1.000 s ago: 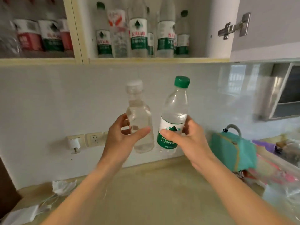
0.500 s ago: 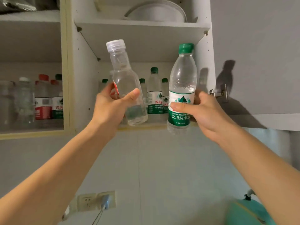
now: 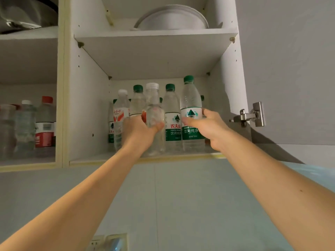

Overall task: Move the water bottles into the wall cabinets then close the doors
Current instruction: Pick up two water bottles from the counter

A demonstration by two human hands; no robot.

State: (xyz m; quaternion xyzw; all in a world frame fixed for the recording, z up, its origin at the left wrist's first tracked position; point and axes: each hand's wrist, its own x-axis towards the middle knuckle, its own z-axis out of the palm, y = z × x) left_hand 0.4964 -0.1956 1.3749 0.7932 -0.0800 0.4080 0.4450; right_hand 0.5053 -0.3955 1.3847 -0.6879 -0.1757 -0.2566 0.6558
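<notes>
Two bare arms reach up into an open wall cabinet (image 3: 87, 105), each hand wrapped around a water bottle at the front of the lower shelf (image 3: 145, 160). The left hand (image 3: 139, 132) grips a clear, unlabelled bottle with a white cap (image 3: 154, 109), thumb across its front; the right hand (image 3: 206, 126) holds a green-capped bottle (image 3: 191, 105) by its green-and-white label. Both bottles stand upright near the shelf's front edge; whether their bases rest on the shelf cannot be told.

Behind them the shelf is already crowded: a white-capped bottle with a red-printed label (image 3: 121, 109) at the left, two green-capped bottles (image 3: 171, 113) between and behind the held pair, and further caps showing at the back. That row takes up the depth behind the two held bottles.

On the shelf above sit stacked white bowls (image 3: 172, 19). The cabinet door (image 3: 290, 69) stands swung open to the right, its metal hinge (image 3: 252, 115) just beside the right hand. The neighbouring compartment at left holds more bottles, one with a red cap (image 3: 46, 122). Below, a wall socket (image 3: 108, 241) shows on the tiled wall.
</notes>
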